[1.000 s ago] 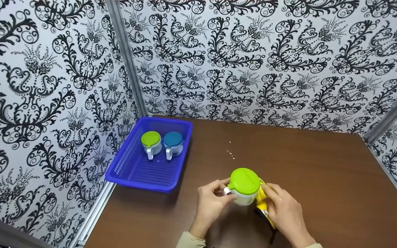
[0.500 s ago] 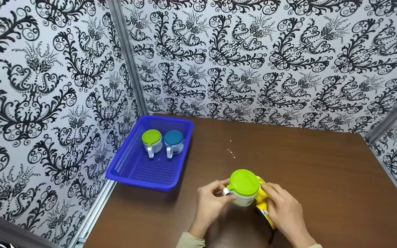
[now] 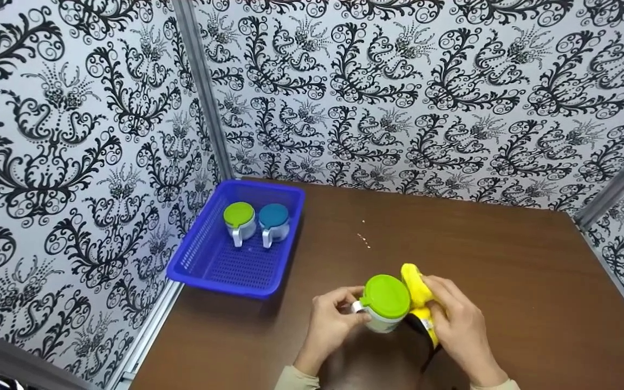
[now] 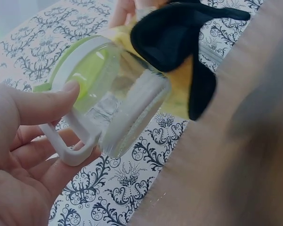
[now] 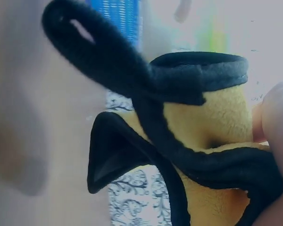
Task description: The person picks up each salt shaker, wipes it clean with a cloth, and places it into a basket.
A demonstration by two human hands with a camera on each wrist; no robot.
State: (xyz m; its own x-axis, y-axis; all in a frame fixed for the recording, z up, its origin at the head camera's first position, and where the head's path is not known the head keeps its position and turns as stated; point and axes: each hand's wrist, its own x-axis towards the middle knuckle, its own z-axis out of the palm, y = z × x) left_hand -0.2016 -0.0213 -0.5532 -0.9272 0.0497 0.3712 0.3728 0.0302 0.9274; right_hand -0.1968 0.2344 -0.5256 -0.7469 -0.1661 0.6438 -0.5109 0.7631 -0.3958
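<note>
My left hand [image 3: 333, 322] grips the white handle [image 4: 75, 153] of a clear jar [image 4: 111, 87] with a green lid [image 3: 385, 296], above the table. Something whitish shows near the jar's base. In my right hand [image 3: 461, 322] is a bunched yellow cloth [image 3: 416, 286] with black edging and a black hanging loop [image 5: 99, 52]. The cloth is beside the jar's right side; whether they touch is hard to tell. Folds of cloth hide part of my right fingers in the right wrist view.
A blue plastic basket [image 3: 225, 287] stands at the table's back left. Inside are two similar handled jars, one with a green lid [image 3: 239, 214], one with a teal lid [image 3: 274, 215]. Small white crumbs [image 3: 363, 238] lie on the brown table [image 3: 507, 260]. Patterned walls [image 3: 398, 81] border the back and left.
My right hand has shifted slightly right, and more of the yellow cloth now stands up beside the jar. The jar has moved a little toward me. The basket and its jars stay put.
</note>
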